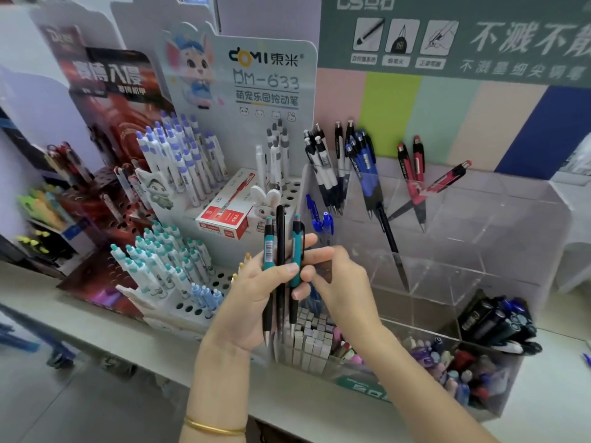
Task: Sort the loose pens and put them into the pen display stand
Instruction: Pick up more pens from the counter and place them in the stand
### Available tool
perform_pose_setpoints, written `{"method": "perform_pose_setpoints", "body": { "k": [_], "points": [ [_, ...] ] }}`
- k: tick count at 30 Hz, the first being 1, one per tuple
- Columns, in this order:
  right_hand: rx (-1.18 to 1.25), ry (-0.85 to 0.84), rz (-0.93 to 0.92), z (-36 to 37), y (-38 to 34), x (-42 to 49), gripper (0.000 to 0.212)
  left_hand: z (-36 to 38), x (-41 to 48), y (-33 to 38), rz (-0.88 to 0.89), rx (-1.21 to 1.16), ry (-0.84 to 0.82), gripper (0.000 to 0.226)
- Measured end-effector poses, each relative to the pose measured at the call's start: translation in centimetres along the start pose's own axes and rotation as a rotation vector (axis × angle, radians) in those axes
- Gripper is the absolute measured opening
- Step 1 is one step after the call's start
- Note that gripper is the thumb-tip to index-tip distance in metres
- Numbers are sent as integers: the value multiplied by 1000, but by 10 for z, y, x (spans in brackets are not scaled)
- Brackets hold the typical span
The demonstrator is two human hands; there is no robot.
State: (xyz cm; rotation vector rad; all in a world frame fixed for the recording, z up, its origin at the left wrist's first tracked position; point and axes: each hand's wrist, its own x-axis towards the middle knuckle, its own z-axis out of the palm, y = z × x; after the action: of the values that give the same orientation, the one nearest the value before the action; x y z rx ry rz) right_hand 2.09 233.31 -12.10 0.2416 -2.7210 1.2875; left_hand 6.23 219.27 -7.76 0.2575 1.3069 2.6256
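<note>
Head view: left hand (256,292) fingers (284,269) grip three pens (280,238) upright, tips down; right hand (342,282) grip unclear.

Two teal pens (269,251) are showing black lower barrels, one carrying a white barcode label, and an all-black pen (280,238) is showing between them. The clear stand (479,260) is displaying white-and-black pens (323,174), blue pens (364,164) and red pens (414,174). The backboard (447,123) is running in pink, lime, mint, peach and navy stripes. A gold bangle (212,427) is gleaming on the wrist, and a red-and-white box (224,219) is showing beside white pens (188,155) capped in lilac
</note>
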Motion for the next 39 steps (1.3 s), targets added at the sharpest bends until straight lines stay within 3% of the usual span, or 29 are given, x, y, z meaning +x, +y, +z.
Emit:
{"method": "perform_pose_setpoints", "body": {
  "k": [3,7,12,15,18,20,25,29,33,35,39],
  "points": [
    [59,77,-27,-23,-8,-8,9,2,4,-1,-19,-16,-35,40],
    [416,146,-29,-67,-33,-8,13,11,12,-5,-73,-1,-109,33],
    [604,-50,79,-91,-43,-5,4,29,22,-11,-157,106,-196,28],
    [490,90,58,-98,-34,-9,7,40,28,-16,-210,249,-176,27],
    [502,240,69,-115,-26,-12,10,48,35,-24,-228,495,-11,22],
    [537,169,116,-125,-22,-14,8,56,39,-29,-195,708,35,14],
    [314,77,155,-129,-17,-20,12,82,45,-41,-54,1095,44,9],
    [202,188,96,-133,-12,-18,20,98,49,-47,9,1158,9,6],
    [354,156,112,-148,-9,-12,11,108,57,-46,-2,1099,3,8],
    [463,237,117,-163,-7,-6,13,109,60,-46,-9,1092,3,16],
    [504,587,-19,-203,-9,10,14,108,68,-47,6,1046,44,19]
  ]
}}
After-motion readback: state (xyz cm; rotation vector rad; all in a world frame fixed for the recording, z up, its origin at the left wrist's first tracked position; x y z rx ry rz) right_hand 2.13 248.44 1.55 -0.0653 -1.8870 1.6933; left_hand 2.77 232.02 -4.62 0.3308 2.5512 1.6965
